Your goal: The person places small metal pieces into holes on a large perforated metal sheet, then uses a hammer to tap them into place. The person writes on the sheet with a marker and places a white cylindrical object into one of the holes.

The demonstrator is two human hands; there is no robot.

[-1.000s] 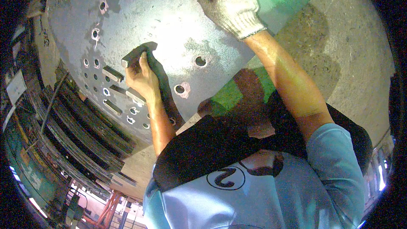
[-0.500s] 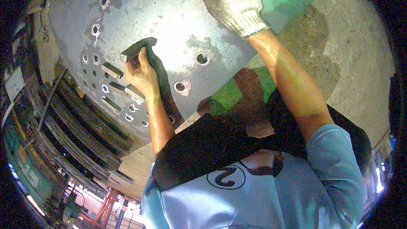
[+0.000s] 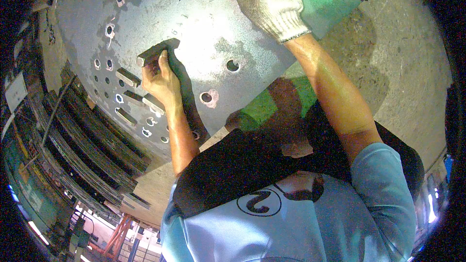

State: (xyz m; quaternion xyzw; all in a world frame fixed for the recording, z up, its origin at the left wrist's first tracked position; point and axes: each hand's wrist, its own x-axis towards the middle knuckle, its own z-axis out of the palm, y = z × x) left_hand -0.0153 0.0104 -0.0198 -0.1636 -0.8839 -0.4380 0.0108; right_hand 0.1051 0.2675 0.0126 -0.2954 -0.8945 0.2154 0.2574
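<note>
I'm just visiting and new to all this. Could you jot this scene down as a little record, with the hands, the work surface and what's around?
Left hand: bare, fingers closed around a short metal bar
Right hand: in a white knit glove, over the metal plate; fingertips cut off by the top edge
Plate surface: grey, with round holes, several ringed in pale marks
Nearby: three more bars, left of and below the gripped one
Surroundings: stained floor at right, dark stacked strips at left
</note>
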